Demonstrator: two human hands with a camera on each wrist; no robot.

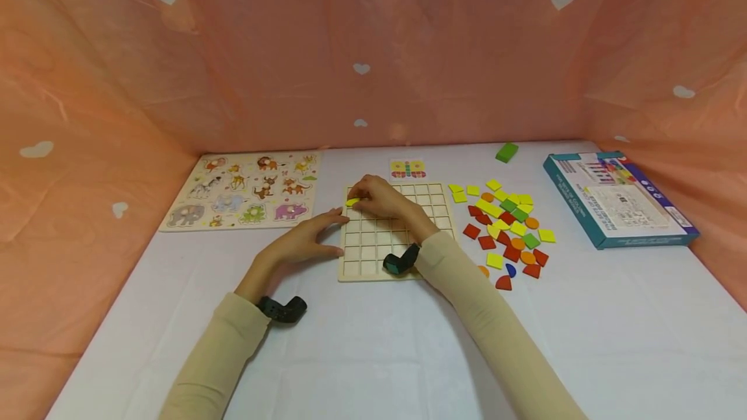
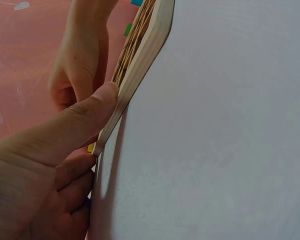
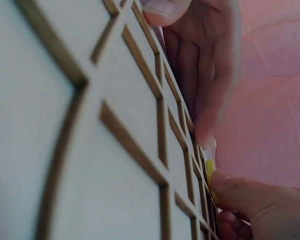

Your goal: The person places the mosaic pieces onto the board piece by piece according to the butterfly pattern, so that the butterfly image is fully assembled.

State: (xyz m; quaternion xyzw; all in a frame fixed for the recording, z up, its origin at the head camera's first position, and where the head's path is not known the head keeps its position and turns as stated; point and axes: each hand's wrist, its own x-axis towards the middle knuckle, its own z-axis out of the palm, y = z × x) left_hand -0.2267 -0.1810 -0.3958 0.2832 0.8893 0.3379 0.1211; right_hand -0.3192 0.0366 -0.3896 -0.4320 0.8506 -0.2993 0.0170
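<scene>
A wooden grid board [image 1: 367,255] lies flat on the white table. At its far left corner my right hand [image 1: 382,198] pinches a small yellow tile [image 1: 352,201] over a cell; the tile's full shape is partly covered by fingers. In the right wrist view, the yellow tile [image 3: 210,170] shows beside the thumb of my right hand [image 3: 255,200]. My left hand [image 1: 306,238] rests against the board's left edge, thumb and fingers spread. The left wrist view shows the thumb of my left hand [image 2: 45,145] touching the board's side [image 2: 140,70].
Loose red, yellow, green and orange tiles [image 1: 487,242] lie right of the board. A butterfly pattern card [image 1: 408,169] sits behind it. An animal puzzle board [image 1: 198,198] is at the left, a teal box [image 1: 627,206] at the right, and green blocks [image 1: 506,152] at the back.
</scene>
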